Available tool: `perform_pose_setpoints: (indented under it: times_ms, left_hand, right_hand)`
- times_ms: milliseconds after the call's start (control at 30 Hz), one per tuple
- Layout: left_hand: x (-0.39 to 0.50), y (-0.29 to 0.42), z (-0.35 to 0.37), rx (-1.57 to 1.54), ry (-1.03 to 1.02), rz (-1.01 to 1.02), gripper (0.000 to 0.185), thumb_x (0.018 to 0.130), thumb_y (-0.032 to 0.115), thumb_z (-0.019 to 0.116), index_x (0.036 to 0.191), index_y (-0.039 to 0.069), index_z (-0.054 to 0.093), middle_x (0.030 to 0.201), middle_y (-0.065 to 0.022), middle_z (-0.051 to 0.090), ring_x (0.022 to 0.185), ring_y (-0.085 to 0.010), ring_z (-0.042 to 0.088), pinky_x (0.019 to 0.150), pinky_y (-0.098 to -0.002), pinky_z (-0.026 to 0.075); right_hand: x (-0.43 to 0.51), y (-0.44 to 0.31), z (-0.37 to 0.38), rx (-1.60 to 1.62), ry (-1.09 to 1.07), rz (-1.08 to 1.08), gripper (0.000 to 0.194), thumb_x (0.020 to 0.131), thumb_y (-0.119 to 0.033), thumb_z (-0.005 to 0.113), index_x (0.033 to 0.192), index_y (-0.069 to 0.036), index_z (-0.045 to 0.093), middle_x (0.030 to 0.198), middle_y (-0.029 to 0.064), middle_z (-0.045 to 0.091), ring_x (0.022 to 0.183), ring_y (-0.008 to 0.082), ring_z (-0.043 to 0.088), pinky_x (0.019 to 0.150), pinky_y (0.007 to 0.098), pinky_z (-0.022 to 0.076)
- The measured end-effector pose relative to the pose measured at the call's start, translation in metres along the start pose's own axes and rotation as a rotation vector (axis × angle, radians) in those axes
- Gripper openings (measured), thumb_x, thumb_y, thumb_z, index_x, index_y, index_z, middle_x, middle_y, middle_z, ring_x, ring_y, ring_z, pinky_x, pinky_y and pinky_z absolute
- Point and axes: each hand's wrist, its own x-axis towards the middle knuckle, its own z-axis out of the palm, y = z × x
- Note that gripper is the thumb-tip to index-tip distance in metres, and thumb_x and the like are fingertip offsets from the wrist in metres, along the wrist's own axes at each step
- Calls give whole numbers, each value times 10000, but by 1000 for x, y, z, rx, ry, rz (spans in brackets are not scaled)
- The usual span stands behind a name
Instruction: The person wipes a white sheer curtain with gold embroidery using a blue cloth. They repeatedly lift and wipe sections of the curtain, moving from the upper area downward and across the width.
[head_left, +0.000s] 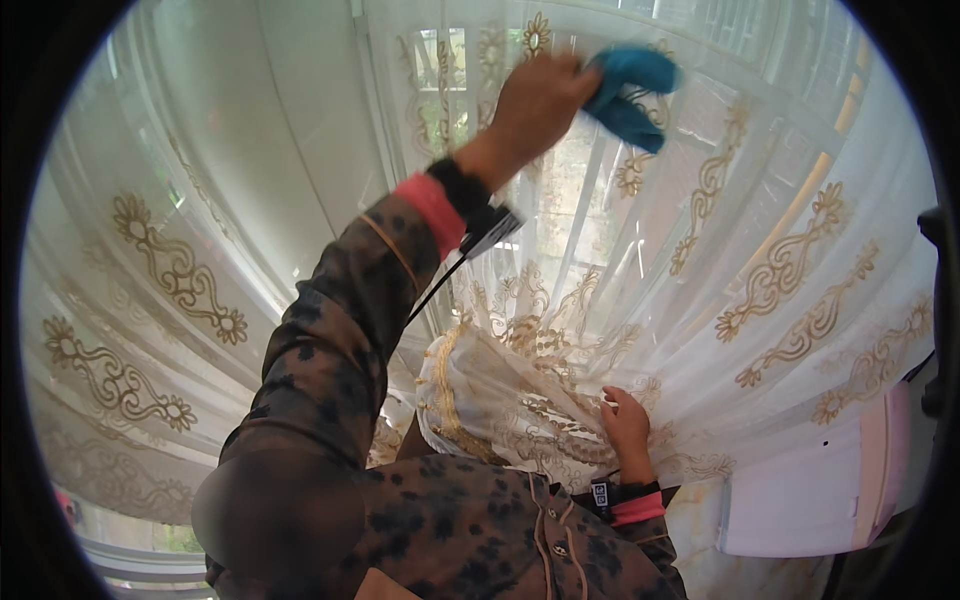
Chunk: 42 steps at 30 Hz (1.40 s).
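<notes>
My left hand (536, 109), raised high at the upper middle, grips a blue cloth (634, 97) that is blurred and hangs off to the right of the fingers. Behind it is a sheer white curtain (675, 322) with gold-brown embroidered scrolls and flowers. Lower down, my right hand (626, 427) rests against the curtain's gathered folds, its visible fingers slightly apart; its thumb side is partly hidden. Gold trim edges a white fabric piece (442, 375) between my arms.
Window frames (592, 202) show through the curtain. A plain pale panel (300, 90) stands at upper left. At lower right is a white and pink boxy object (802, 487) beside a marbled surface (690, 517). Dark devices with a cable are strapped at my wrists.
</notes>
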Motion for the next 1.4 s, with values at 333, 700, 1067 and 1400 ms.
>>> perform_pose_setpoints:
  times_ms: [333, 700, 1067, 1400]
  left_hand:
    - [-48, -34, -48, -93, -429, -74, 128, 870, 123, 506, 943, 120, 612, 874, -100, 619, 901, -296, 639, 708, -393, 532]
    - [-147, 26, -36, -43, -1155, -76, 175, 866, 188, 505, 959, 202, 652, 912, -81, 625, 913, -299, 648, 735, -453, 525]
    - [-5, -105, -88, 16, 354, -233, 241, 803, 31, 517, 1008, 99, 624, 993, -132, 631, 923, -352, 606, 804, -404, 508]
    - [-219, 78, -35, -596, -983, -392, 240, 756, 59, 543, 949, 155, 648, 919, -93, 615, 912, -308, 628, 763, -396, 511]
  right_hand:
    - [3, 16, 4, -44, 5, 27, 307, 828, -205, 638, 1122, -128, 686, 1017, 80, 700, 815, 228, 683, 752, 357, 529]
    - [-2, 16, 9, -59, -55, -9, 302, 821, -217, 650, 1084, -81, 708, 965, 116, 717, 835, 240, 703, 759, 350, 541]
    - [-5, 30, 26, -111, -319, 151, 365, 824, -307, 633, 1156, -163, 685, 1031, 88, 709, 911, 260, 684, 812, 379, 525]
    - [-5, 39, 15, 296, -291, 93, 381, 862, -131, 649, 1236, -63, 626, 1056, 118, 703, 887, 204, 686, 791, 308, 538]
